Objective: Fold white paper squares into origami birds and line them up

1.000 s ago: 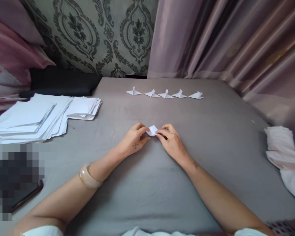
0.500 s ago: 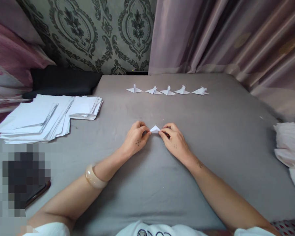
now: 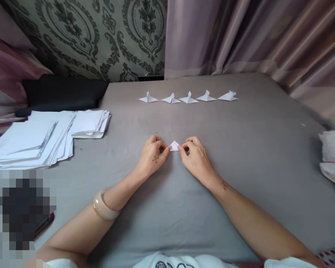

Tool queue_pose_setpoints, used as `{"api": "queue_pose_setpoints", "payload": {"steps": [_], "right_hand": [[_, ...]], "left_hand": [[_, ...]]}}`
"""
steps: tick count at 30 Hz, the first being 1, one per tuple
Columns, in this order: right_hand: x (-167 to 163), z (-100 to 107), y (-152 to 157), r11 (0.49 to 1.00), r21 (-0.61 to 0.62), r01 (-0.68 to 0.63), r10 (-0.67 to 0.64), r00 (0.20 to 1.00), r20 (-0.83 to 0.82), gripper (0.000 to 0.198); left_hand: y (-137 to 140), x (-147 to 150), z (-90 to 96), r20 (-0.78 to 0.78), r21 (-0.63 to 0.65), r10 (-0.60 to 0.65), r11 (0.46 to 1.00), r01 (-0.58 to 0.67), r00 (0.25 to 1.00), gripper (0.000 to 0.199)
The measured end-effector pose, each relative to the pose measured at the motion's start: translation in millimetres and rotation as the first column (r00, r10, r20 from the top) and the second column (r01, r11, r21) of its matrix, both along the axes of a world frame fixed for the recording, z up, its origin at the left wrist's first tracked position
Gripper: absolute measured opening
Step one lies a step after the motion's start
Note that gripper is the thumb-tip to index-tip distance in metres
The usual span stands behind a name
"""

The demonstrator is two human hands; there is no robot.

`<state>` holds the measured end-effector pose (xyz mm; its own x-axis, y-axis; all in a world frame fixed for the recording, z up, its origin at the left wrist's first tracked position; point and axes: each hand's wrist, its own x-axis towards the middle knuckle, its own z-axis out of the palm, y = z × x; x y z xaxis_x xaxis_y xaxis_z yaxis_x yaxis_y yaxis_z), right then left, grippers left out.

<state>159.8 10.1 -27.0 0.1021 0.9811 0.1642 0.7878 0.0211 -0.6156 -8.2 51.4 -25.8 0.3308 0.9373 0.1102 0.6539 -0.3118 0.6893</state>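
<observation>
Between my hands is a small white folded paper, its peak pointing away from me. My left hand pinches its left corner between thumb and fingers. The right corner is pinched by my right hand in the same way. Both hands are low over the grey cloth, and the fingertips hide the paper's two ends. Farther back stands a row of several folded white paper figures, each with a raised point in the middle.
Stacks of white paper sheets lie at the left on the grey-covered surface. Behind them is a black folded item. A dark, pixelated object sits at the lower left. White bunched cloth lies at the right edge.
The camera view has tilted and shifted slightly. Both hands still pinch the folded paper; the right thumb now lies farther over its corner.
</observation>
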Motion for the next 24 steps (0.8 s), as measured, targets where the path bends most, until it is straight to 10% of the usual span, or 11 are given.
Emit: {"api": "queue_pose_setpoints", "payload": {"steps": [24], "right_hand": [[0.1, 3.5, 5.9, 0.997, -0.073, 0.0, -0.004, 0.998, -0.055, 0.014]], "left_hand": [[7.4, -1.9, 2.8, -0.003, -0.11, -0.026, 0.994, 0.026, 1.0, 0.015]]}}
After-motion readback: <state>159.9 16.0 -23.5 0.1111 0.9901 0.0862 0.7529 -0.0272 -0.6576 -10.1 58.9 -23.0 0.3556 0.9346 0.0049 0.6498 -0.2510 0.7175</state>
